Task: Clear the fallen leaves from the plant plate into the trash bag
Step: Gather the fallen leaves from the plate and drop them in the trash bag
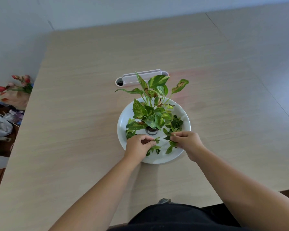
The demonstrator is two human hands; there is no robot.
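Over the plate (123, 120), both hands (138, 145) (188, 141) pinch leaves (157, 140); forearms converging.

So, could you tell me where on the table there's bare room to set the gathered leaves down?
The table is bare left of the white plate, right of it, and beyond the white holder. The near strip is crossed by both forearms. The plate itself is crowded: potted plant, fallen leaves, left hand and right hand.
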